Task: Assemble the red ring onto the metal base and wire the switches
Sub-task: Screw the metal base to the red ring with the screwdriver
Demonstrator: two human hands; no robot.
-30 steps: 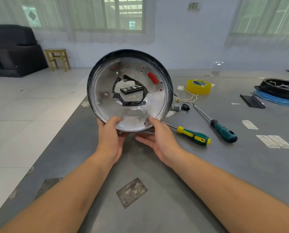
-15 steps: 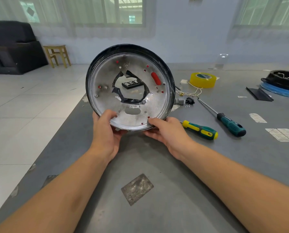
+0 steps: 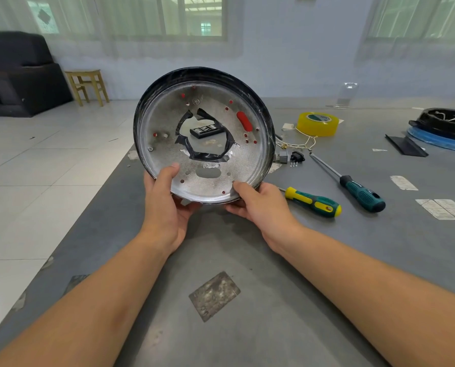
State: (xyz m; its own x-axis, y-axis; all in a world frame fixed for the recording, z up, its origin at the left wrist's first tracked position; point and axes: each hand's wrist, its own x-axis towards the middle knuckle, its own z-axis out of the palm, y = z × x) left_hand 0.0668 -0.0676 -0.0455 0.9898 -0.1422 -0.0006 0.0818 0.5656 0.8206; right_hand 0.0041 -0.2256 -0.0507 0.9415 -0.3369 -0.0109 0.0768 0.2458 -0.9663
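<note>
I hold a round metal base (image 3: 168,144) with a black rim upright above the grey table, its silver inner face turned toward me. Red shows through its slot and small holes, so something red sits behind it. Black tape lines its jagged centre hole. My left hand (image 3: 165,205) grips the lower left rim, thumb on the inner face. My right hand (image 3: 258,205) grips the lower right rim. Two small switches (image 3: 291,156) with thin wires (image 3: 304,143) lie on the table to the right of the base.
A yellow-and-green screwdriver (image 3: 313,201) and a teal one (image 3: 353,185) lie right of my hands. A yellow tape roll (image 3: 317,123) sits further back. A black part on a blue ring (image 3: 446,128) is at far right. The table's left edge (image 3: 110,186) drops to tiled floor.
The base has tilted more upright and toward me, and both hands have closed tighter on its lower rim; my right hand moved from under it onto the rim.
</note>
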